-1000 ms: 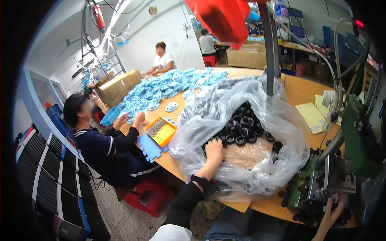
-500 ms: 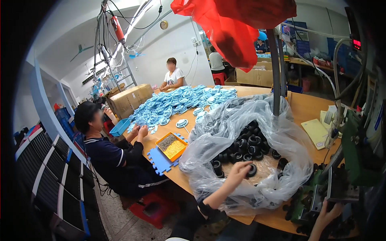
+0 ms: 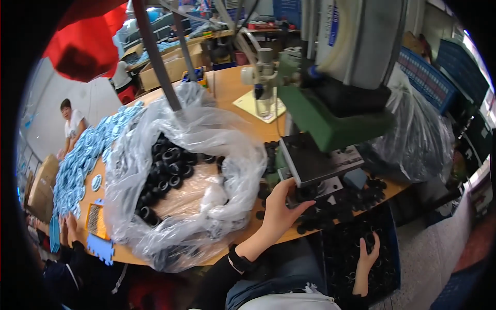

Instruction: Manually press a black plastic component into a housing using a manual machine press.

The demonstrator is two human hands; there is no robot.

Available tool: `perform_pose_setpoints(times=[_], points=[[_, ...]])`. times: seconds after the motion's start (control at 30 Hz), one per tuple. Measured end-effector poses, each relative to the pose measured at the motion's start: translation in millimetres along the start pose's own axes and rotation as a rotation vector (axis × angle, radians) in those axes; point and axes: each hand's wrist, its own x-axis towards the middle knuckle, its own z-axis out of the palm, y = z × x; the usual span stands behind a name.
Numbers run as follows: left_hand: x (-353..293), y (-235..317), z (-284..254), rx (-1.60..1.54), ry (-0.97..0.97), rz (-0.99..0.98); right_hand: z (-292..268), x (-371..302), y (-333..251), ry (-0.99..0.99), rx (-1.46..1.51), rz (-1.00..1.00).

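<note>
Showing a spread thumb, the left hand (image 3: 281, 214) lies at the flat steel plate (image 3: 330, 170) of a green metal press (image 3: 338, 125), fingertips hidden, so I cannot tell its grasp. If the plate dropped, it could pinch them. Right of it, the right hand (image 3: 368, 257) curves half-open over a dark rectangular bin (image 3: 396, 243) of thin black rings (image 3: 338, 253), its hold unclear. Rounded black pieces (image 3: 316, 219) beside the left hand could roll off the wooden table (image 3: 223, 82) if knocked. Leftward, crinkled clear plastic sheeting (image 3: 243, 178) cups glossy black wheels (image 3: 173, 163).
</note>
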Motion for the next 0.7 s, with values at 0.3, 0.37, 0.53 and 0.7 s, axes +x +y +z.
perform_pose_setpoints(times=[0.3, 0.37, 0.53, 0.7], points=[[12.9, 15.1, 40.7, 0.156, 0.169, 0.115, -56.2, -20.4, 144.2, -0.183, -0.485, 0.337], [13.4, 14.0, 40.7, 0.135, 0.179, 0.075, -44.7, -17.4, 158.4, -0.233, -0.566, 0.325], [15.9, 7.0, 28.4, -0.081, -0.045, 0.051, 21.3, 57.1, 64.0, -0.025, -0.391, -0.159], [1.2, 23.9, -21.7, 0.077, -0.035, 0.113, 91.0, 132.2, -29.6, -0.158, -0.285, -0.592]])
